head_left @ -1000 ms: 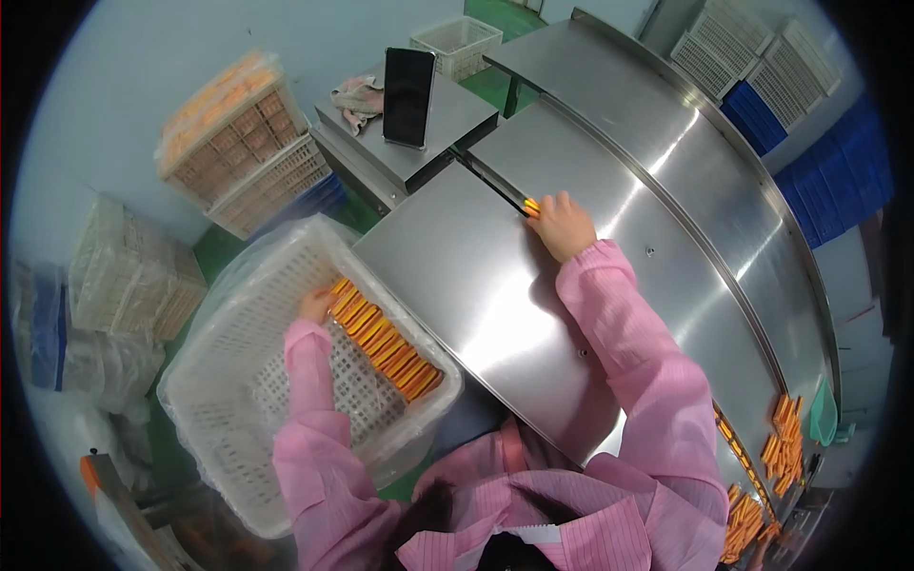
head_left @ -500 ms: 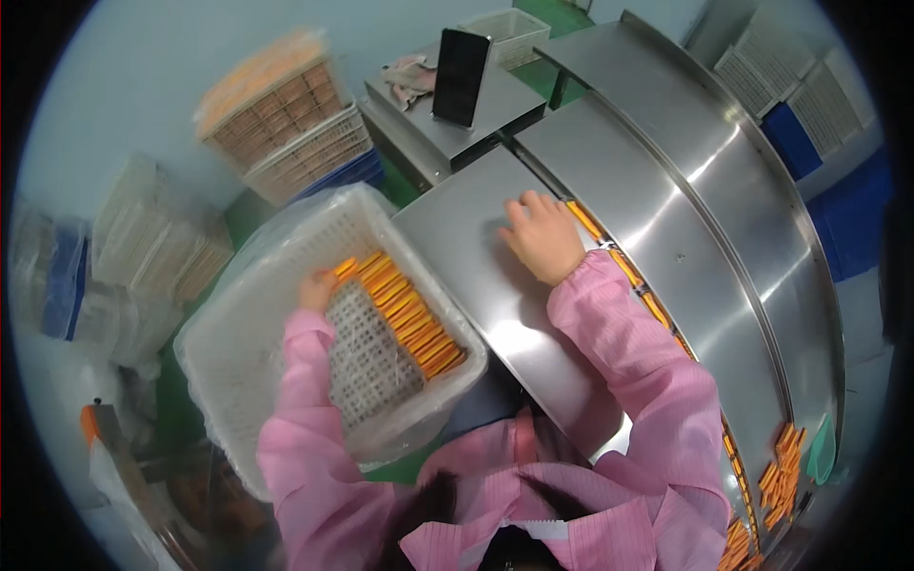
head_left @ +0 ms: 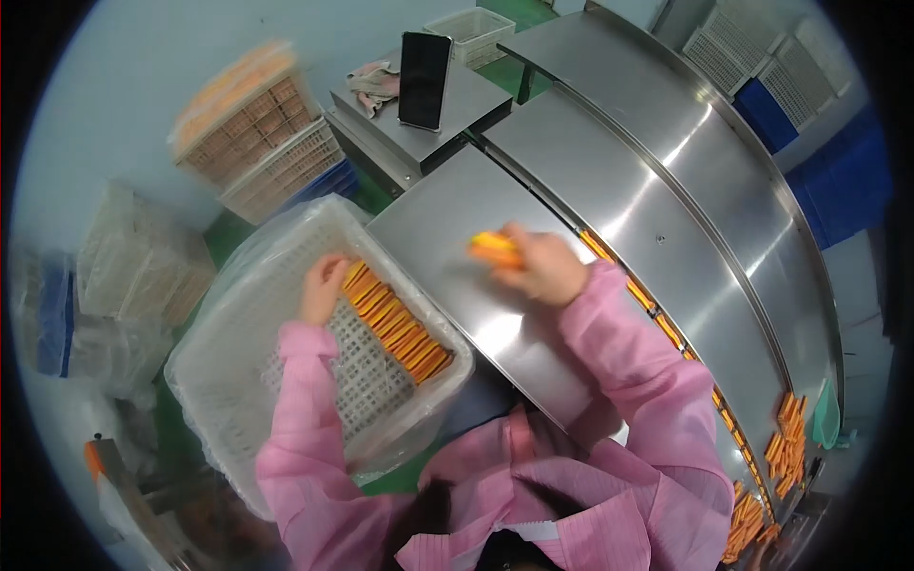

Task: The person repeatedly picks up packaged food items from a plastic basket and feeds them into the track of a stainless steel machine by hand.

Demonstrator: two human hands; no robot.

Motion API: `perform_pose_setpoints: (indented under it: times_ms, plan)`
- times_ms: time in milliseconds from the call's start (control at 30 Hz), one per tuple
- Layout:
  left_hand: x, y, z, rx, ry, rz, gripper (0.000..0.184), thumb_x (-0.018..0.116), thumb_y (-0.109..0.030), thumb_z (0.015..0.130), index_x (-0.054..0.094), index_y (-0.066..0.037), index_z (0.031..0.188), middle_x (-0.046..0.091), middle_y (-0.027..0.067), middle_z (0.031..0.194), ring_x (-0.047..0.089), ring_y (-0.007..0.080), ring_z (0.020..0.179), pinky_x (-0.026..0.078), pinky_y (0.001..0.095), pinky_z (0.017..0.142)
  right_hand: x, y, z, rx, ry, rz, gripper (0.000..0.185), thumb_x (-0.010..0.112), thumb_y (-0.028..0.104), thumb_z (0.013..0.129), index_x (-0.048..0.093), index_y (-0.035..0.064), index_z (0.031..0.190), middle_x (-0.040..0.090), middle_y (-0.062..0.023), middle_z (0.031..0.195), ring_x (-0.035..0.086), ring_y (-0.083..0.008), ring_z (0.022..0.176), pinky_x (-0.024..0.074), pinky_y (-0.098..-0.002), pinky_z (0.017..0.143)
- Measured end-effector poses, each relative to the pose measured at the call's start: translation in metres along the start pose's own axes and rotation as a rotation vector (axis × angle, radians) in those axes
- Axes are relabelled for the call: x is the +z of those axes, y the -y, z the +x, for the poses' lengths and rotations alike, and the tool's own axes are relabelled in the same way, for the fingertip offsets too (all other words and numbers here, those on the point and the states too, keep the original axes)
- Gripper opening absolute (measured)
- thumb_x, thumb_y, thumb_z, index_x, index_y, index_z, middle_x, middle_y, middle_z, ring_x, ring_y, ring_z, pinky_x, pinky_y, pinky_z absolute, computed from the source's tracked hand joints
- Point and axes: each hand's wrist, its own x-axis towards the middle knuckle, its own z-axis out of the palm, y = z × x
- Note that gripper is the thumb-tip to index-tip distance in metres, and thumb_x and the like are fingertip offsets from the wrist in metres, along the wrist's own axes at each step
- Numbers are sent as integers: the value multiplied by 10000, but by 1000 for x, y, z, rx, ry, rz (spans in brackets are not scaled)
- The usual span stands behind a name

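My left hand (head_left: pixel 324 287) is inside the white plastic-lined basket (head_left: pixel 233 352), fingers bent together against the upper end of a row of orange-and-yellow packets (head_left: pixel 398 325). Whether a packet is between its fingertips is hidden. The row stands tightly side by side along the basket's right part, on its perforated floor. Over the steel table (head_left: pixel 443 228), my right hand (head_left: pixel 547 268) is closed around a small bunch of similar packets (head_left: pixel 495 249), blurred by motion; I cannot tell their number.
A narrow channel carries a line of packets (head_left: pixel 640 293) along the steel machine (head_left: pixel 647 190). Loose packets (head_left: pixel 785 447) are heaped at the lower right beside a green scoop-like item (head_left: pixel 826 417). A phone (head_left: pixel 425 81) stands on a side table. Stacked crates (head_left: pixel 252 124) stand at the back left.
My right hand has drawn back from the channel over the table and now has packets in it. The packet seen at my left fingertips now appears lined up with the row. The view has shifted slightly.
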Motion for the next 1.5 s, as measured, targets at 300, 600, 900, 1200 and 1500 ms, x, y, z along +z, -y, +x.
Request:
perform_pose_setpoints:
  times_ms: [300, 600, 900, 1200, 1500]
  plan:
    - [14, 149, 51, -268, -226, 607, 337, 589, -245, 759, 607, -15, 1005, 632, 189, 919, 600, 319, 894, 449, 375, 793, -28, -107, -43, 412, -102, -435, 371, 657, 229, 744, 426, 25, 951, 551, -182, 797, 558, -371, 760, 458, -431, 676]
    - [21, 160, 58, -113, -348, 713, 123, 562, -94, 710, 603, -10, 789, 609, 214, 769, 587, 390, 757, 461, 434, 685, -4, -114, -8, 351, -184, -391, 297, 660, 188, 740, 493, 2, 900, 502, -181, 878, 526, -344, 807, 447, -402, 719]
    - [14, 164, 49, -45, -485, 659, 72, 548, -58, 735, 561, -25, 798, 597, 155, 668, 600, 316, 631, 466, 393, 595, 9, -122, 33, 322, -226, -485, 284, 637, 224, 763, 514, 8, 900, 509, -161, 884, 529, -333, 821, 453, -392, 725]
    - [-48, 109, 6, -180, -345, 200, 130, 518, -41, 821, 584, 17, 917, 587, 87, 689, 581, 151, 536, 451, 237, 479, 26, -117, 92, 379, -261, -432, 331, 636, 279, 754, 533, 8, 914, 500, -158, 917, 519, -330, 852, 449, -414, 706]
    - [-9, -100, -51, 113, -26, -169, 160, 529, -107, 855, 573, 29, 928, 606, 84, 797, 574, 120, 649, 456, 214, 562, 6, 64, 70, -456, -291, -144, 449, 667, 267, 706, 500, 35, 1053, 515, -129, 1012, 502, -286, 959, 399, -408, 755]
